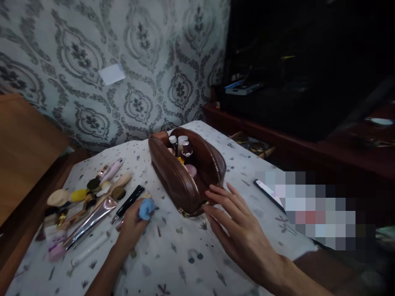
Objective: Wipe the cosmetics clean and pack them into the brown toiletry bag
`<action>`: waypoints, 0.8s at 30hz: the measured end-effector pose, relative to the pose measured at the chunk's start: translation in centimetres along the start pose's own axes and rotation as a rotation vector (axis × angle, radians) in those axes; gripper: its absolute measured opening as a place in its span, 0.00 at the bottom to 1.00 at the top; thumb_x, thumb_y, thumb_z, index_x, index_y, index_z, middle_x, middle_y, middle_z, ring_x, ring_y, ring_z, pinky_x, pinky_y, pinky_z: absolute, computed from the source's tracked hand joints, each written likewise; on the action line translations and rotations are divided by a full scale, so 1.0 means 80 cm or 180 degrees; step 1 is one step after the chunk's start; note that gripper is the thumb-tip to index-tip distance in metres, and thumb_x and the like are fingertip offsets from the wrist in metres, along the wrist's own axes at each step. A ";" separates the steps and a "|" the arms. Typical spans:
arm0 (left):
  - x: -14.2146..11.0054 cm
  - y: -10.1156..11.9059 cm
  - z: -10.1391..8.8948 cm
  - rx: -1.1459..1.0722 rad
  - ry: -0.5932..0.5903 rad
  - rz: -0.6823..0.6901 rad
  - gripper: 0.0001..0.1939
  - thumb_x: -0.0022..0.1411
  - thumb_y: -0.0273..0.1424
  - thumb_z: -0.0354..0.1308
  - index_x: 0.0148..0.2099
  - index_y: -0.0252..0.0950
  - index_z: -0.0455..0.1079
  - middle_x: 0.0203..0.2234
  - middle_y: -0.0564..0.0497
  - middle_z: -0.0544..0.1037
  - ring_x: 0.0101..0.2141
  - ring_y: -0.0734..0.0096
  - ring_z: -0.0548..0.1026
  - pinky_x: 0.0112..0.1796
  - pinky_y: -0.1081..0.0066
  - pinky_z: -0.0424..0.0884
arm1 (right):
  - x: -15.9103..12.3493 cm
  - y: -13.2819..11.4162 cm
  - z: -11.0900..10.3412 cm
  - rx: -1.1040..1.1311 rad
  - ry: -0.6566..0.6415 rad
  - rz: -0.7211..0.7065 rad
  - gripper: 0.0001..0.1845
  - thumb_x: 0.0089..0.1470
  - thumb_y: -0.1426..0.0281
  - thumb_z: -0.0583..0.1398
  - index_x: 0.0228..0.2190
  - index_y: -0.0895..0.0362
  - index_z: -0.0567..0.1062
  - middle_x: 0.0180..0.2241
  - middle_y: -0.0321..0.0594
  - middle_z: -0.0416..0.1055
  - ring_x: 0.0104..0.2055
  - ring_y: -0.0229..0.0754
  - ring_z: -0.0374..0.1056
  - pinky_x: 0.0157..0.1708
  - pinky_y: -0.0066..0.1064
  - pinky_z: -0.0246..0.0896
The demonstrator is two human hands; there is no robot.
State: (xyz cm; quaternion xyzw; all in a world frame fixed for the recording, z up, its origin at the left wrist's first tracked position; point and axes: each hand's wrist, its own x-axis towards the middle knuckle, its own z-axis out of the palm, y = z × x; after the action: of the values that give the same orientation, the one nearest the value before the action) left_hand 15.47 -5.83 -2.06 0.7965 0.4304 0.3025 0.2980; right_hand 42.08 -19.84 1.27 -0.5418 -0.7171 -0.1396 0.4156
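Observation:
A brown zip pouch (175,176) lies open on the patterned tablecloth (185,263), with small bottles (182,148) standing inside it. My right hand (237,226) rests flat with fingers stretched out, fingertips touching the pouch's near end. My left hand (132,224) is closed round a small blue sponge (145,208), just left of the pouch and beside a black pen-shaped tube (129,200).
A heap of cosmetics (83,201) covers the cloth's left side: tubes, round sponges, a silver tube. A phone (268,192) lies right of the pouch. Patterned wallpaper (123,61) rises behind; a dark wooden shelf (277,135) runs along the right.

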 end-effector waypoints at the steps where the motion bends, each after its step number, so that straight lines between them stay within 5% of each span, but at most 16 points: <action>1: 0.000 0.002 0.001 0.0021 -0.0004 0.0005 0.06 0.59 0.33 0.56 0.31 0.38 0.71 0.29 0.51 0.77 0.33 0.64 0.74 0.38 0.68 0.69 | 0.003 -0.001 0.001 0.0051 0.0025 -0.0057 0.13 0.59 0.78 0.57 0.43 0.55 0.77 0.47 0.49 0.77 0.57 0.53 0.70 0.60 0.59 0.63; 8: -0.001 0.009 0.005 0.0518 -0.0089 0.0187 0.08 0.61 0.37 0.58 0.33 0.38 0.69 0.32 0.49 0.77 0.35 0.63 0.73 0.39 0.67 0.68 | 0.022 -0.031 0.021 0.0453 0.0172 -0.0433 0.16 0.58 0.80 0.59 0.45 0.52 0.74 0.53 0.50 0.72 0.61 0.56 0.66 0.58 0.59 0.66; 14: -0.011 0.010 0.003 0.0506 -0.0028 0.0466 0.09 0.64 0.34 0.56 0.45 0.37 0.70 0.38 0.45 0.78 0.39 0.60 0.76 0.42 0.65 0.70 | 0.033 -0.059 0.080 0.1179 -0.0123 -0.0782 0.11 0.61 0.78 0.57 0.42 0.56 0.75 0.50 0.49 0.75 0.58 0.49 0.69 0.53 0.45 0.73; 18: -0.014 0.006 -0.003 0.0645 0.0203 0.0444 0.28 0.61 0.25 0.52 0.64 0.35 0.56 0.45 0.44 0.78 0.44 0.58 0.77 0.46 0.63 0.72 | 0.043 -0.064 0.130 0.1670 -0.0555 -0.0271 0.11 0.62 0.73 0.56 0.42 0.56 0.77 0.49 0.49 0.75 0.54 0.48 0.71 0.52 0.43 0.72; 24: -0.003 -0.002 -0.038 0.2049 0.0635 -0.0065 0.26 0.60 0.21 0.53 0.61 0.38 0.61 0.54 0.44 0.75 0.55 0.58 0.72 0.55 0.60 0.68 | 0.054 -0.080 0.197 0.2384 -0.1072 0.0716 0.13 0.60 0.66 0.54 0.40 0.55 0.77 0.46 0.49 0.75 0.50 0.51 0.73 0.49 0.44 0.71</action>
State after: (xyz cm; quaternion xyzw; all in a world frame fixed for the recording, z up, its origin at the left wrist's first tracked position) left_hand 13.04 -5.32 -0.34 0.8119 0.5388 0.2245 -0.0095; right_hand 29.09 -9.10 -3.57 -0.4436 -0.7125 0.2672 0.4735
